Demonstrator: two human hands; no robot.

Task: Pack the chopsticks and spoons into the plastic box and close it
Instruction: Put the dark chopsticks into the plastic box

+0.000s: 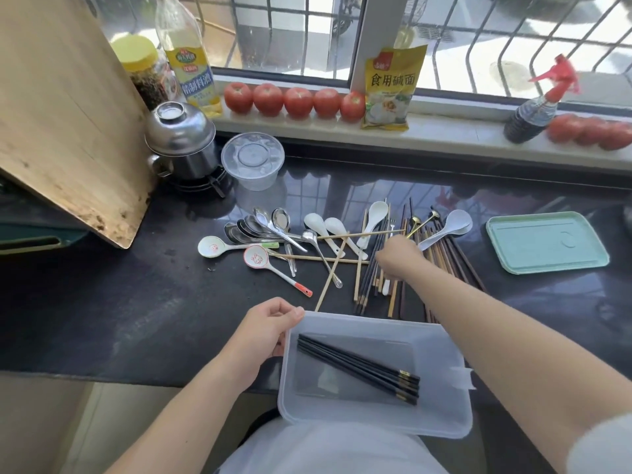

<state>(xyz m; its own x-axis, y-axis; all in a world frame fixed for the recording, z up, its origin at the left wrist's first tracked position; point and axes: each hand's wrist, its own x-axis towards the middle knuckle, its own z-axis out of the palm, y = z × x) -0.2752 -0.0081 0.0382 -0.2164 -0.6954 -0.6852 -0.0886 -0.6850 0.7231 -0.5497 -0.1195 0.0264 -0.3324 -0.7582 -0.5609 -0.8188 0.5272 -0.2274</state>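
Several black chopsticks are lying in the plastic box at the desk's near edge, long axis slanting, gold-banded ends pointing near-right. Left hand is pinching the box's far-left rim. Right hand is curling over the brown chopsticks, whose long axis is running near-to-far; its grip on them I cannot tell.

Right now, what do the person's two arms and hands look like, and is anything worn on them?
Both forearms are bare. The left hand and right hand wear no gloves, and no rings or watch are visible. A light sleeve edge shows near the right elbow.
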